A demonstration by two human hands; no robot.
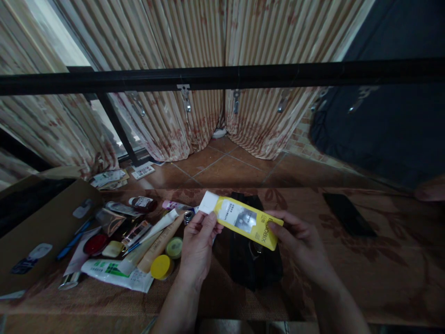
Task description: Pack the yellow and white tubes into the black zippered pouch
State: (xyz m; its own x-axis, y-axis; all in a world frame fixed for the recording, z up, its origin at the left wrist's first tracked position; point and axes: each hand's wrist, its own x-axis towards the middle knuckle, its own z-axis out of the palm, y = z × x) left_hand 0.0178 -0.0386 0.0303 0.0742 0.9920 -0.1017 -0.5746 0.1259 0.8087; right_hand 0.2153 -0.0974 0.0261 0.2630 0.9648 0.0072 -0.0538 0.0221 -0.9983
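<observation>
Above one black pouch [255, 264], two hands hold one yellow tube [243, 220]

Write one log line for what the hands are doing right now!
left hand: holds yellow tube near white cap | right hand: holds its other end | under: black pouch | left: toiletries pile

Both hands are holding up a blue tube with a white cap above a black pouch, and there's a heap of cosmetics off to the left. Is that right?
Not quite: the tube is yellow, not blue, as the head view shows. The rest holds: left hand and right hand hold it, white cap leftward, above the black pouch, with the heap of cosmetics to the left.
</observation>
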